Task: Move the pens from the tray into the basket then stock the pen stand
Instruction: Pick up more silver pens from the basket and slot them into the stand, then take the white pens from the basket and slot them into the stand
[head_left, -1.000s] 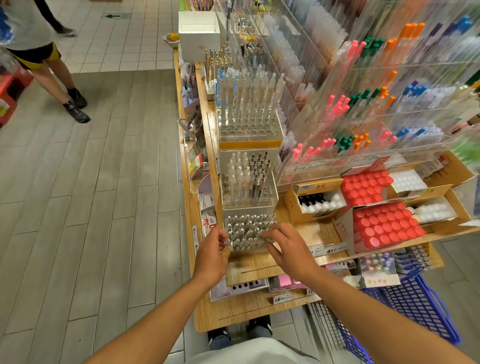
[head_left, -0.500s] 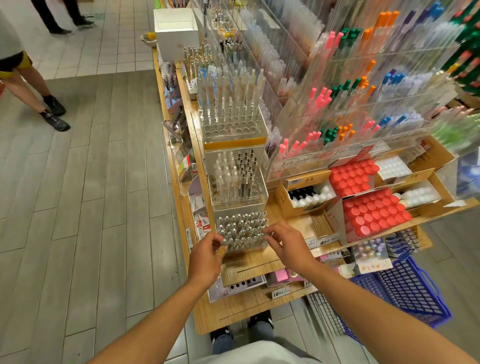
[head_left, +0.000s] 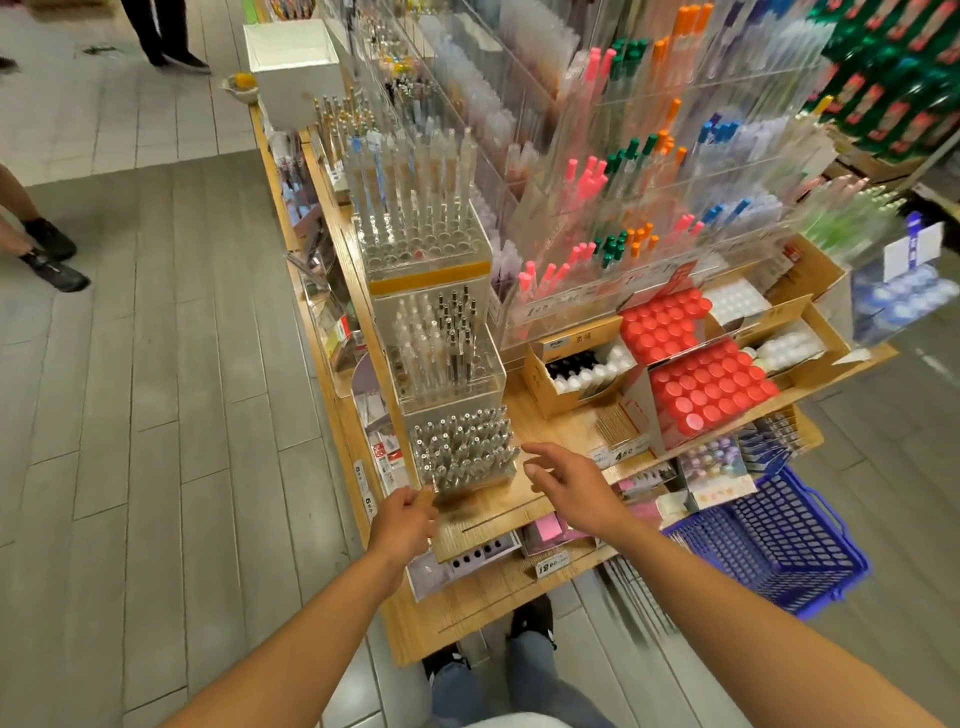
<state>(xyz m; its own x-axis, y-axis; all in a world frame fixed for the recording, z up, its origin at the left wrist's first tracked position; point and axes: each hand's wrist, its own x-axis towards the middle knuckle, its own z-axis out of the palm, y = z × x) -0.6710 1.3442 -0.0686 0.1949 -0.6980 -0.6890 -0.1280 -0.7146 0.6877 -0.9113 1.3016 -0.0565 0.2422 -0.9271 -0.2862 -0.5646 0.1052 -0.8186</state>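
A clear acrylic pen stand (head_left: 464, 452) packed with silver-tipped pens sits at the front of the wooden shelf (head_left: 550, 431). My left hand (head_left: 404, 525) hovers just below its front left corner, fingers loosely curled, holding nothing. My right hand (head_left: 569, 483) is spread with relaxed fingers just right of the stand, not touching it. A blue plastic basket (head_left: 774, 540) stands on the floor at the lower right; I cannot see what lies inside.
Two taller clear pen stands (head_left: 441, 353) rise behind the front one. Cardboard boxes of red-capped bottles (head_left: 706, 389) sit to the right, with acrylic racks of coloured pens (head_left: 623, 208) behind. People's feet (head_left: 52, 260) stand on the floor at the left.
Both hands have let go of the front pen stand and drawn back toward me. The view has shifted slightly.
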